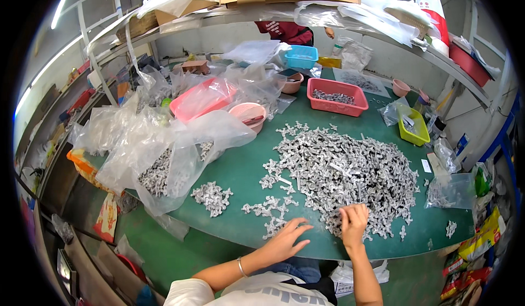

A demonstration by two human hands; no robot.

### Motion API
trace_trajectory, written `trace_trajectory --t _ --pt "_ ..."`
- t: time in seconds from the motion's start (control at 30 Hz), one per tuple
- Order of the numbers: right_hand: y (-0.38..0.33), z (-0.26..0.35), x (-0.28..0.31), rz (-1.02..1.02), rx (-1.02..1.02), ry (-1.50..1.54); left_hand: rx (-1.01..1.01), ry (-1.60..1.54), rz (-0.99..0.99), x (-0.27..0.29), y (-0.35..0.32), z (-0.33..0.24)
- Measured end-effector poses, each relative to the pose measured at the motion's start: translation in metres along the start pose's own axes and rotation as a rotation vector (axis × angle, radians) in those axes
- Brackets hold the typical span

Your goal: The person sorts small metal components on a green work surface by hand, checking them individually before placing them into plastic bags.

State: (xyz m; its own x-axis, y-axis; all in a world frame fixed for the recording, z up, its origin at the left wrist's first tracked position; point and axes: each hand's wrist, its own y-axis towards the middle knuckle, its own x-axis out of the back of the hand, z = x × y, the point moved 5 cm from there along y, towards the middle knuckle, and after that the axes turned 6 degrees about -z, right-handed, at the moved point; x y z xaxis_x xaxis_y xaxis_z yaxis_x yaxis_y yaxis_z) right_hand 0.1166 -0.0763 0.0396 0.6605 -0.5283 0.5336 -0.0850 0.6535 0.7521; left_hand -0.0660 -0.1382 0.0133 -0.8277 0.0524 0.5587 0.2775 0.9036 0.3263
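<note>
A large heap of small grey metal castings covers the middle of the green table. My right hand is at the heap's near edge, its fingers pinched together; whatever may be between them is hidden. Closer to the table's front edge, my left hand hovers with spread fingers and nothing in it. Just beyond it lies a loose scatter of castings. Further left is a smaller separate pile of castings.
A clear plastic bag of castings slumps at the table's left. Behind the heap stand a pink basket with parts, a blue basket and a yellow-green basket. An overhead shelf crosses the back. Another person's dark red sleeve shows beyond.
</note>
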Motion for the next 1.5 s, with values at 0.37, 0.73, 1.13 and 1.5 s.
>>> trace_trajectory --t 0.37,0.73,1.13,1.5 --pt "-0.036 0.005 -0.03 -0.132 -1.036 1.242 0.246 -0.786 -0.156 -0.008 0.039 -0.006" --pt "-0.038 0.025 -0.008 0.031 -0.917 1.142 0.329 -1.006 -0.213 -0.009 0.039 0.004" --pt "-0.033 0.024 0.002 0.018 -0.648 0.859 0.346 -0.928 -0.199 -0.004 0.04 -0.001" --pt "-0.034 0.027 0.002 0.071 -0.88 1.032 0.528 -1.051 -0.113 -0.011 0.037 0.012"
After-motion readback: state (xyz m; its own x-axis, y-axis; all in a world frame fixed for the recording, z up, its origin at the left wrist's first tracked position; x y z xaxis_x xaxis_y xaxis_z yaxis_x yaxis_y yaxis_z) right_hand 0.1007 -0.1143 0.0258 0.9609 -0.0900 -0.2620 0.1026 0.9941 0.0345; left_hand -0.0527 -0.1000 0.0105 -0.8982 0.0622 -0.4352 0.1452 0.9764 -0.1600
